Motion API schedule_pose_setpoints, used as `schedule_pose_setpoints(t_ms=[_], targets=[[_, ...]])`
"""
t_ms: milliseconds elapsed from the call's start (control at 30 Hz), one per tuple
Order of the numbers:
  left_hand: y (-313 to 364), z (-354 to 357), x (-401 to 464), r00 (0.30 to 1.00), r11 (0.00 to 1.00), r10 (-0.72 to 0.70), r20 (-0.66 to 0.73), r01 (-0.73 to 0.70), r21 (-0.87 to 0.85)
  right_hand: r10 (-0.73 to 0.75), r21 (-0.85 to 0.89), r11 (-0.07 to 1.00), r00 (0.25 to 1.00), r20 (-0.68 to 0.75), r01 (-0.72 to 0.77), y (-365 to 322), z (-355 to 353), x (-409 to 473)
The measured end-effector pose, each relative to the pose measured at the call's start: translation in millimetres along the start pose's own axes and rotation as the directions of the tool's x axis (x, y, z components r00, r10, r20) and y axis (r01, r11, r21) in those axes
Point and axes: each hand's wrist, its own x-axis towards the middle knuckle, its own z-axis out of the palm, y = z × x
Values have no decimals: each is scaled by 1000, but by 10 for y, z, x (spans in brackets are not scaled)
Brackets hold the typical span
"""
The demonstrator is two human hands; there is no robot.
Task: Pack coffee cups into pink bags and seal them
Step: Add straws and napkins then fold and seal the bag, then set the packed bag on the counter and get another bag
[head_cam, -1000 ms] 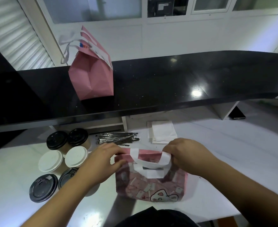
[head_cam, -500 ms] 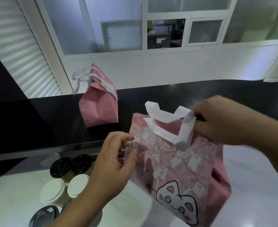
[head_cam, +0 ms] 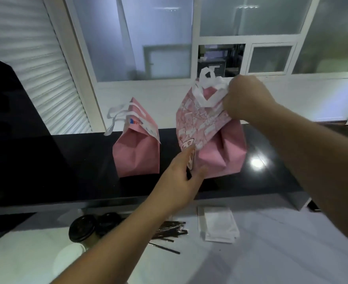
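Right hand (head_cam: 249, 97) pinching white handles (head_cam: 209, 87) of patterned pink bag (head_cam: 212, 138) on black counter (head_cam: 66, 160); left hand (head_cam: 181, 177) cupping its lower corner, apparently loosely. Beside 1 sealed bag (head_cam: 137, 152). Risk: tipping, cups spilling inside if released early.

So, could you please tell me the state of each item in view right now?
Patterned pink bag: folded shut, upright on black counter, right hand gripping its top.
Left hand: open, against its lower front.
Plain pink bag: closed, upright.
Coffee cups: lidded, unpacked.
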Motion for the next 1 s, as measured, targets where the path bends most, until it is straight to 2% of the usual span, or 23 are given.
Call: schedule_pose_setpoints(t_ms=[200, 367, 533, 800, 1000], targets=[[-302, -16, 307, 992, 992, -124, -13, 124, 9, 89, 170, 981, 996, 10, -89, -250, 646, 292], [-514, -69, 454, 983, 985, -171, -64, 172, 17, 84, 270, 958, 995, 46, -94, -492, 966, 499], [-674, -57, 512, 968, 976, -211, -134, 215, 18, 86, 296, 949, 991, 103, -113, -716, 1230, 511], [-775, 33, 388, 959, 963, -269, -90, 271, 6, 78, 315, 935, 959, 274, -166, -565, 1125, 468], [-632, 69, 186, 966, 966, -255, -52, 257, 38, 52, 305, 943, 962, 267, -136, -468, 902, 49]])
